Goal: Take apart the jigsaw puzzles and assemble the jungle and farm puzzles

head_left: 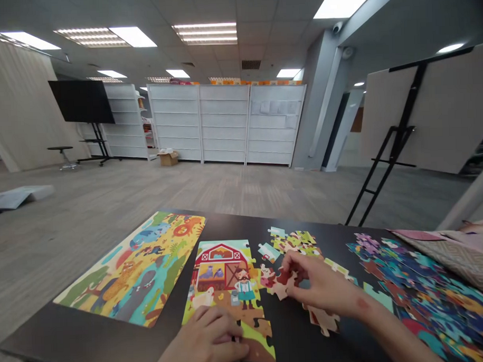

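A partly assembled farm puzzle with a red barn and a farmer lies in front of me on the dark table. My left hand rests on its lower left part, holding nothing, its fingers loosely bent over the pieces. Just right of the puzzle, my right hand pinches a brown puzzle piece between thumb and fingers. A piece with a pink pig lies beside it. Loose farm pieces are spread behind and around my right hand, partly hidden by it.
A yellow animal picture puzzle lies at the left of the table. Many dark blue, colourful puzzle pieces are heaped at the right, near a patterned cloth. Beyond stand a board on an easel and white shelves.
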A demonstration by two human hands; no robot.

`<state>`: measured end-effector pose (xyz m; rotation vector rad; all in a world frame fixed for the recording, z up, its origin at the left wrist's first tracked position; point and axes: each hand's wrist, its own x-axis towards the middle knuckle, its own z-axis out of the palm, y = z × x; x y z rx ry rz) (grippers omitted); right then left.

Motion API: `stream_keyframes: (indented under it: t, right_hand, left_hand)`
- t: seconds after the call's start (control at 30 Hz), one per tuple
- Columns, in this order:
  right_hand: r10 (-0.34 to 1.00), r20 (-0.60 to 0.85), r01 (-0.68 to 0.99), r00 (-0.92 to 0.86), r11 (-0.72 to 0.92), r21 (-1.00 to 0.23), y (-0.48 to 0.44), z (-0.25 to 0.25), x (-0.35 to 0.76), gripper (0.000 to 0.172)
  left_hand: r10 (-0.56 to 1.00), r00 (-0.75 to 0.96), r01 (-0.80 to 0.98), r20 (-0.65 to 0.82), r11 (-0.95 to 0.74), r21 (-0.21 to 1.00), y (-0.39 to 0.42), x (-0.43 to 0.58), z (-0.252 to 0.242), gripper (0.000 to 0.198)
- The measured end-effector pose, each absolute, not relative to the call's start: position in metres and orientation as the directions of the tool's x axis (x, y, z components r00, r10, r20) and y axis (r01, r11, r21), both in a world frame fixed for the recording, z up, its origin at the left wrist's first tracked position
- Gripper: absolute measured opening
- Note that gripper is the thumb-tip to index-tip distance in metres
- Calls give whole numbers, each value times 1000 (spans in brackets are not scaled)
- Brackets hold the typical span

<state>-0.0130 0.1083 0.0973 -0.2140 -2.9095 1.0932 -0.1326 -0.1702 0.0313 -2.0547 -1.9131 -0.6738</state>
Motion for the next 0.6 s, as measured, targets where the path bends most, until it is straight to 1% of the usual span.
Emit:
stream_keyframes:
  t: [0.1,0.17,0.23,0.3,0.43,0.53,0.6]
  right_hand:
    - [186,-69,185,-980,730,-658,119,85,-20,10]
    - [195,-74,194,-978,730,-655,127,79,-23,8]
    - [212,-49,194,-976,748,-635,133,75,-24,10]
    - [244,-38,219,-969,780,-586,134,74,-24,11]
    - [307,-25,281,-951,835,-474,130,76,-25,12]
    - [332,-16,306,-943,851,-427,126,79,-24,14]
    - [334,-20,312,-942,856,-411,124,80,-24,15]
  left_hand:
    - [899,0,982,438,-82,169,-173,-132,34,27]
    - [905,-2,981,425,-81,177,-173,-132,34,30]
    - [904,-1,980,428,-84,179,-173,-133,32,29]
    - [900,-5,979,435,-84,184,-173,-134,27,26]
    - [851,-27,979,525,-84,187,-171,-136,9,22]
    - [845,-28,981,534,-78,177,-169,-136,0,18]
    - [841,-13,987,541,-78,144,-168,-136,2,15]
